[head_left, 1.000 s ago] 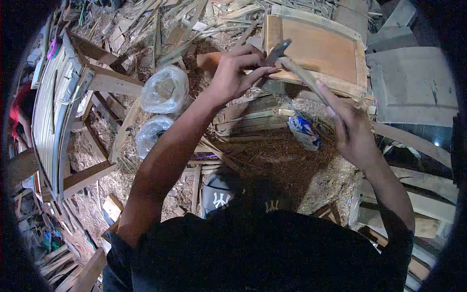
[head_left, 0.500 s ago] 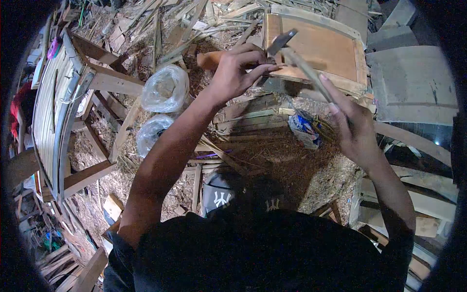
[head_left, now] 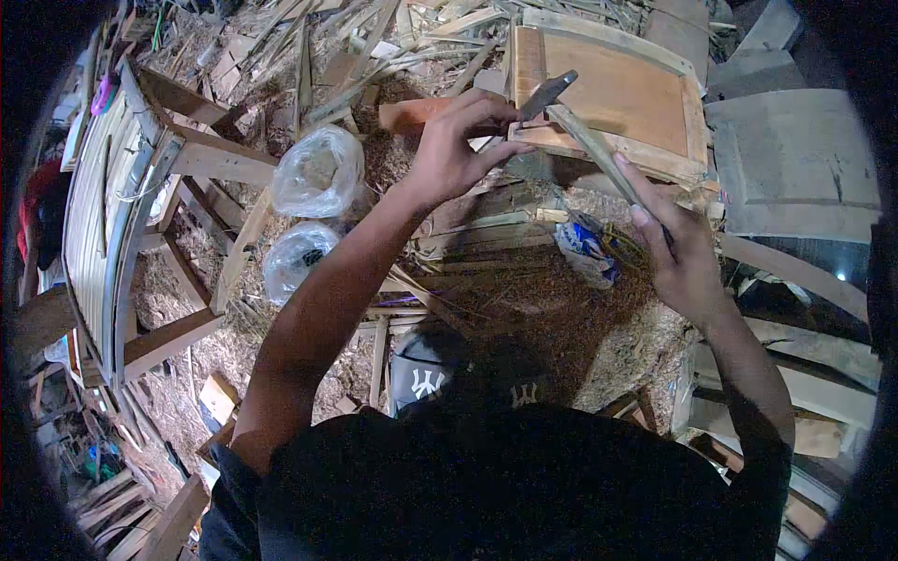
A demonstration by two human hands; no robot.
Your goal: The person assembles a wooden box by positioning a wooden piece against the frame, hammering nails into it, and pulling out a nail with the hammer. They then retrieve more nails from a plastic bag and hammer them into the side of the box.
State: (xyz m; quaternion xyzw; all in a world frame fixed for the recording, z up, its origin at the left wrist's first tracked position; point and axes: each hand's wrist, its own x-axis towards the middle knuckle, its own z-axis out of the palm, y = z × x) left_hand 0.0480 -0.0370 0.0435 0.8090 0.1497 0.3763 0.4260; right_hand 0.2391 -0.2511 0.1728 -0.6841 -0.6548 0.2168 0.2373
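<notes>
My left grip (head_left: pixel 454 150) had widened, thumb and index finger parted at the near-left corner of the pale-framed, orange-brown rectangular wooden panel (head_left: pixel 617 86) ahead, apparently clearing space for striking. My right grip (head_left: pixel 678 241) held the dark-headed, wooden-handled hammer (head_left: pixel 594 148) over that corner.

R hand (head_left: pixel 687 251) w/ hammer (head_left: pixel 587 140)

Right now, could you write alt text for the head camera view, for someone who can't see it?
A person's right hand grips a hammer, its head near one corner of a framed wooden panel. The left hand is at that same corner; whether it holds anything is unclear. Wood scraps and sawdust lie around.
</notes>
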